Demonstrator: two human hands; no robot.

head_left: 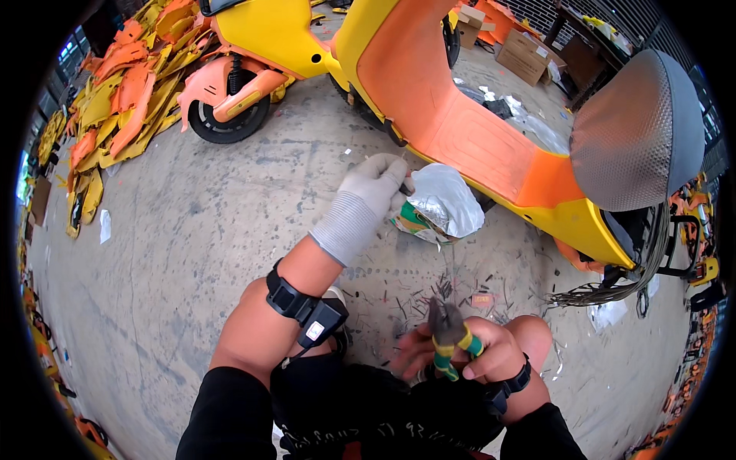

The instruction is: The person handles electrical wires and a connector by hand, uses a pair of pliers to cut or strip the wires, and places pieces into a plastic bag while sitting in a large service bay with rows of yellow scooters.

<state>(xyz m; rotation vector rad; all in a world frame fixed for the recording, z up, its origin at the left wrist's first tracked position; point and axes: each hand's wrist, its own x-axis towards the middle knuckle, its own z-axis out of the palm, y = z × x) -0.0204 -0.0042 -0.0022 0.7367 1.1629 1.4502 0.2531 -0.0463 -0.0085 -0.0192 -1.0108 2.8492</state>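
**One pair of pliers in the bare hand, nose pointing at the scooter**

So there's one pair of pliers (447,330) here, green-and-yellow handles, up over the lap at the low middle of the view. Long axis runs roughly away from the body: dark head toward the scooter (468,142), handle ends back toward the person, handles spread a bit. Head's blurry, so no clue on the jaws.

Right hand (491,349) is bare, its grip curled round those handles. Left hand (377,180) wears one pale glove, fingers bent, just beside the one silvery-white bag (454,201). Something dark sits by the fingertips, but I can't tell if that grip is holding it.

Rest of the count: one orange-and-yellow scooter, two cardboard boxes (525,57) upper right, one big heap of orange and yellow panels (126,92) upper left. Little scraps (410,303) on the floor (176,253): too many to count.
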